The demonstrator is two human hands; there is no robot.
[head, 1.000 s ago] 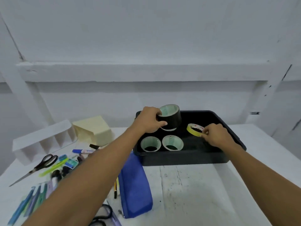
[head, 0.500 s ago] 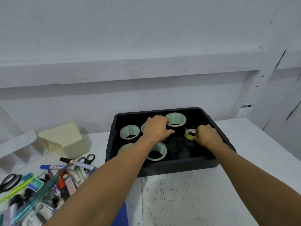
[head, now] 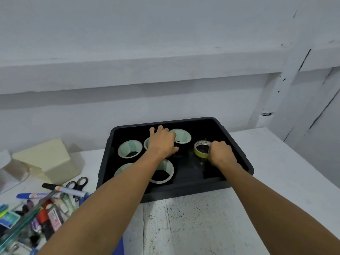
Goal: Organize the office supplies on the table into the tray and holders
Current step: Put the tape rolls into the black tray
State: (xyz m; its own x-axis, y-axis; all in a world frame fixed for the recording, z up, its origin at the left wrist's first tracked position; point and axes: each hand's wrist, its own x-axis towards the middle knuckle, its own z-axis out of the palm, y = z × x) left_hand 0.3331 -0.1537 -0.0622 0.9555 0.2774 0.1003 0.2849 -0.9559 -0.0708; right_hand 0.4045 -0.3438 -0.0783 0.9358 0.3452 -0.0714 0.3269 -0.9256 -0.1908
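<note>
A black tray (head: 237, 144) stands at the back of the white table and holds several tape rolls with pale green cores, such as one (head: 129, 149) at its left. My left hand (head: 161, 142) grips a big black tape roll (head: 182, 136) standing on the tray floor near the back; the hand covers most of the roll. My right hand (head: 220, 154) pinches the near rim of a small yellow tape roll (head: 199, 150), which lies flat on the tray floor to the right.
Left of the tray stand a cream holder (head: 46, 162) and a white holder (head: 5, 162) at the frame edge. Scissors (head: 78, 183), markers (head: 63, 189) and a heap of pens (head: 27, 218) lie at lower left. A blue pouch (head: 118, 245) shows under my left forearm.
Both hands came down into the tray: the black roll now stands on the floor at the back and the yellow roll lies flat. The view shifted to the right.
</note>
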